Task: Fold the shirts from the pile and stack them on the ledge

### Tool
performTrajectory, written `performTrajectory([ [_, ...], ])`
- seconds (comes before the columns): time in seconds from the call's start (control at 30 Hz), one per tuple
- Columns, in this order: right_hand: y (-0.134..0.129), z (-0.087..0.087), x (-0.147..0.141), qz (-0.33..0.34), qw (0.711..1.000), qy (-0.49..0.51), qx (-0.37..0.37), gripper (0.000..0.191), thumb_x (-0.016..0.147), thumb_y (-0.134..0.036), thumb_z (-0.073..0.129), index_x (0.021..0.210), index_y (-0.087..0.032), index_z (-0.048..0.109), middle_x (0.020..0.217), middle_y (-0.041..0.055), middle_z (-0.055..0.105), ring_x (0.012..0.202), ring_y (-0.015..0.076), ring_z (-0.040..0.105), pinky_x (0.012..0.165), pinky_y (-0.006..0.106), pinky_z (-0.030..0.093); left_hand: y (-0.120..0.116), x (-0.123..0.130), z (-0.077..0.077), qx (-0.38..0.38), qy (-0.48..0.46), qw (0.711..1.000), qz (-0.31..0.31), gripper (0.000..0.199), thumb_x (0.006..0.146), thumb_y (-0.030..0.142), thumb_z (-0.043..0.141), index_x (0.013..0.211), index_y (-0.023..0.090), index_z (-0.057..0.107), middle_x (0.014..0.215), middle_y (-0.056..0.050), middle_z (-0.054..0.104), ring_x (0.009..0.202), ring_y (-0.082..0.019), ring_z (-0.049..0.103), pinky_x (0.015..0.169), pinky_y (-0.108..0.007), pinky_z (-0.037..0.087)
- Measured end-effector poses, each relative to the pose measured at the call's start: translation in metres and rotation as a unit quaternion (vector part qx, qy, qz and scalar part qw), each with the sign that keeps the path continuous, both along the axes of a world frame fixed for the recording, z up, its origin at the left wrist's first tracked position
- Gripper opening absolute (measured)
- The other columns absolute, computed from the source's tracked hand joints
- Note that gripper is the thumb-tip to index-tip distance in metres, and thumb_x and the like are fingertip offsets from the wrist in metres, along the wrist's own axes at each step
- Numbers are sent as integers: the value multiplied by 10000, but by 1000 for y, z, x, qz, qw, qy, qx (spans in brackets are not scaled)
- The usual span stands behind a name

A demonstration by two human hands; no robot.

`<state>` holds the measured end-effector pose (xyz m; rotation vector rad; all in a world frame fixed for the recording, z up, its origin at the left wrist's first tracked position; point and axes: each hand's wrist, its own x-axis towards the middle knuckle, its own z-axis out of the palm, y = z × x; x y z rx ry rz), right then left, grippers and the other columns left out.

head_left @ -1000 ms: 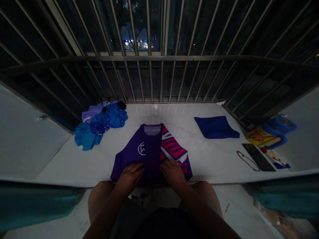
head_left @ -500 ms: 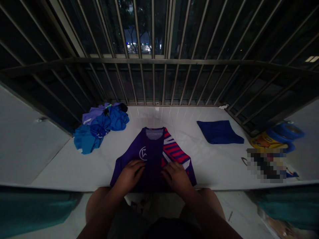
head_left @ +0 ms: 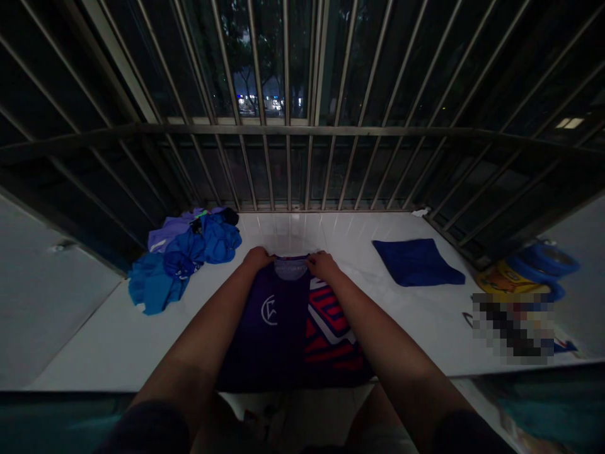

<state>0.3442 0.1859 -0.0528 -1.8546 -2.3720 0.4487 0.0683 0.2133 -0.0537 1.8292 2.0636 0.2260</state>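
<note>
Along the left end of a glossy white window ledge (head_left: 340, 233), a crumpled heap of bright blue and lilac clothes (head_left: 184, 252) with a small black piece at its far end is lying near the metal window bars (head_left: 302, 130), while a teal curtain (head_left: 57, 419) is hanging below the front edge. To the right of the heap, the person's left hand (head_left: 259, 258) is pinching the left end of a neckline, its fingers closing on the fabric. That neckline is belonging to a dark purple fabric shirt (head_left: 283, 334), which is lying spread at the middle of the ledge, its lower part reaching the front edge; it is showing a pale round emblem on the left and a red-and-white patterned panel on the right, part of which the right forearm is covering. The right hand (head_left: 321, 263) is pinching the neckline's right end in the same way. Farther right, a flat, folded dark blue cloth (head_left: 416, 261) is lying well apart from the shirt. Near the right wall, a yellow-and-blue container (head_left: 510, 277) is standing behind a pixelated patch (head_left: 513, 325), which is hiding whatever is lying there.
</note>
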Motion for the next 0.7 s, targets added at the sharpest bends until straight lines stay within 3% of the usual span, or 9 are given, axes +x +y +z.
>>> performTrajectory([
  [0.07,13,-6,1,-20,999,3,-25,345,1129,-477,593,1214,-201,783,1270,124,753,1218,242,689,1081,400,531,11,-2,-2,-24,-7,999,-20,300,913,474,843,979,184,812,1054,-116,828,1057,-290,778,940,-372,594],
  [0.23,37,-9,11,-55,996,34,-61,367,1075,-457,715,1339,-203,700,1361,98,710,1144,253,723,994,475,632,28,-12,-1,-51,-31,998,-32,319,1046,479,731,1166,184,747,1156,-63,774,1004,-220,754,911,-418,641],
  [0.33,46,-1,15,-58,995,65,-53,365,1077,-474,706,1302,-186,715,1305,87,733,1110,250,735,975,464,633,34,-14,5,-38,-56,998,-18,279,977,464,786,1012,188,771,943,-45,808,882,-203,768,827,-335,620],
  [0.4,49,9,17,-57,994,88,-25,348,1133,-456,595,1241,-161,747,1272,109,760,1128,249,737,1013,438,599,36,-14,11,-20,-80,997,-8,251,915,453,804,918,205,765,775,-26,804,781,-199,774,739,-281,589],
  [0.47,45,22,19,-43,992,113,16,396,1177,-390,460,1219,-153,775,1307,134,772,1218,238,715,1083,376,537,33,-14,21,6,-109,994,2,240,904,447,774,923,209,749,751,-29,819,757,-204,788,702,-264,571],
  [0.6,4,44,31,14,983,161,89,374,1156,-321,472,1361,-190,755,1485,101,716,1406,204,614,1208,321,422,-5,-22,40,69,-164,984,5,250,981,421,654,1088,200,703,970,-69,874,894,-210,821,801,-278,592],
  [0.7,-61,42,52,84,966,198,145,385,1131,-355,526,1426,-228,738,1521,99,697,1434,253,600,1237,435,425,-73,-35,40,133,-201,970,-20,294,987,476,653,1127,224,706,1003,-46,868,930,-222,812,830,-298,602],
])
